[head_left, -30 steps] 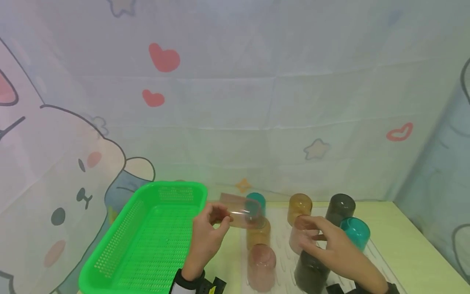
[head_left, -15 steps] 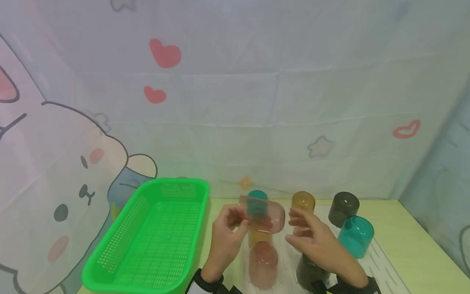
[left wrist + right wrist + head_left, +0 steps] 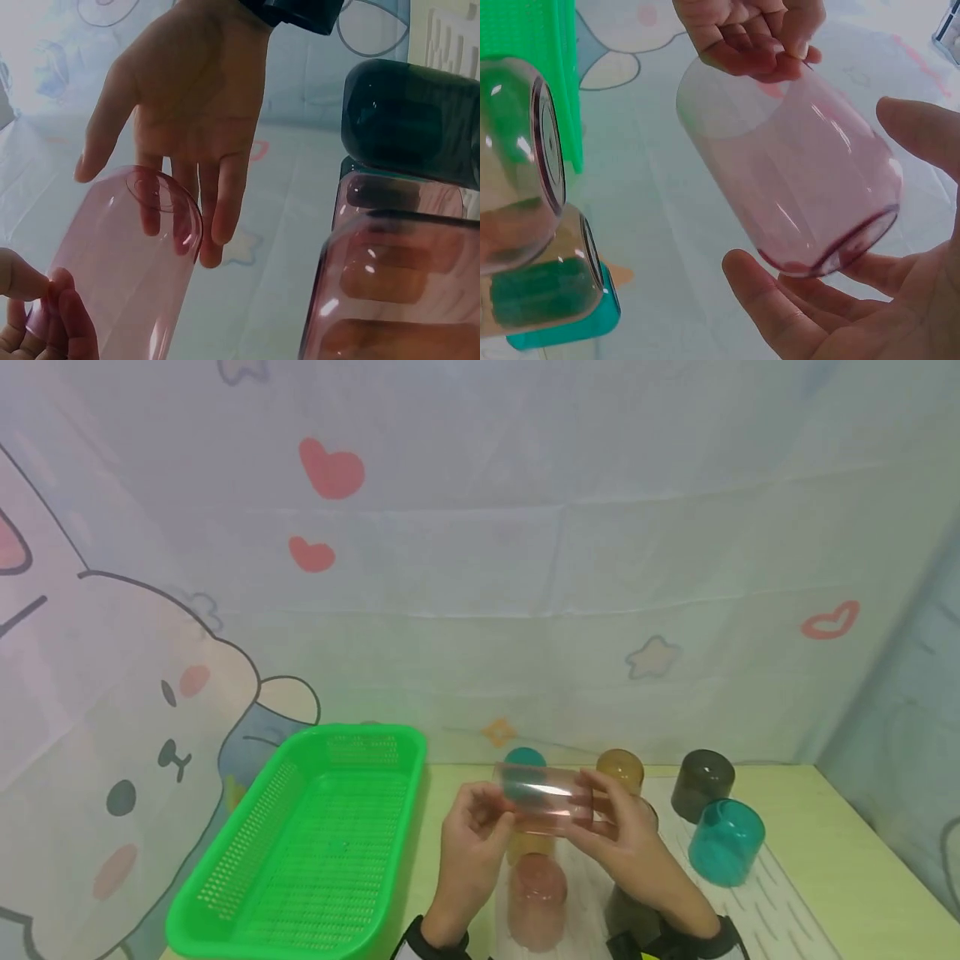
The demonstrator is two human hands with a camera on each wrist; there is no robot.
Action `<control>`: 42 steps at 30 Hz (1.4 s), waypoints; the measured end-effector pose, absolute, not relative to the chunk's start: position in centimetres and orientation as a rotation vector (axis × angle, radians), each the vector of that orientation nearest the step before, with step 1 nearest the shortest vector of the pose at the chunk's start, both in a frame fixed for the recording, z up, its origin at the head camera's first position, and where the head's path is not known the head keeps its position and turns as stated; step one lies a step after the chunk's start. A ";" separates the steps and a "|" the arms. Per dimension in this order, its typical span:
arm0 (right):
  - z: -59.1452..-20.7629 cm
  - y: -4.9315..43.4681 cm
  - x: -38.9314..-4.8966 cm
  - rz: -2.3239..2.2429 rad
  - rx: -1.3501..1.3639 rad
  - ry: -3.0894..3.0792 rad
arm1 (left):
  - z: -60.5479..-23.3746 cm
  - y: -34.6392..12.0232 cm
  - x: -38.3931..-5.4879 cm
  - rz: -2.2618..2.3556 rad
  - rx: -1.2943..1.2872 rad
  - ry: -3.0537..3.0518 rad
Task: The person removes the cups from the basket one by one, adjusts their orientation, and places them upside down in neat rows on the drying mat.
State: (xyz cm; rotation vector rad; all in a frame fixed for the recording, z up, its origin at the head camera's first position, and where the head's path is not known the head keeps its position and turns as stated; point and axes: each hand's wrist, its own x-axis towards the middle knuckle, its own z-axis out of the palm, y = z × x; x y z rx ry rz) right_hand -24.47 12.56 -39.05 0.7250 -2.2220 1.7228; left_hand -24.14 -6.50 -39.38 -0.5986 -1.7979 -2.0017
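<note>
A clear pink cup (image 3: 543,795) is held sideways above the board, its mouth to the left and its base to the right. My left hand (image 3: 474,837) pinches the rim between thumb and fingers. My right hand (image 3: 633,847) is around the base end with its fingers spread. In the right wrist view, the thumb stands apart from the cup (image 3: 802,172), while the fingers extend beside and behind its base. The left wrist view also shows the right hand (image 3: 195,112) with straight fingers, overlapping the base.
A green plastic basket (image 3: 183,902) stands at the left. Upside-down cups stand on a white ridged board (image 3: 783,914): pink (image 3: 537,906), amber (image 3: 621,767), dark grey (image 3: 702,787), teal (image 3: 726,845). Another dark cup (image 3: 630,918) is partly hidden below my right wrist. A printed cloth (image 3: 480,568) hangs behind.
My left hand has carried the pink cup rightward, away from the basket. My right hand has moved left from over the standing cups to the held cup's base.
</note>
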 end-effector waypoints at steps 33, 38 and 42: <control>-37.7 13.3 -23.4 1.556 0.498 -2.273 | -38.1 -7.8 -24.0 -1.646 -0.814 -2.216; -36.3 15.2 -23.1 1.304 0.453 -2.364 | -39.3 -9.0 -25.0 -1.101 -0.686 -2.528; -34.9 17.0 -22.5 1.120 0.473 -2.459 | -39.7 -10.0 -25.5 -0.785 -0.604 -2.633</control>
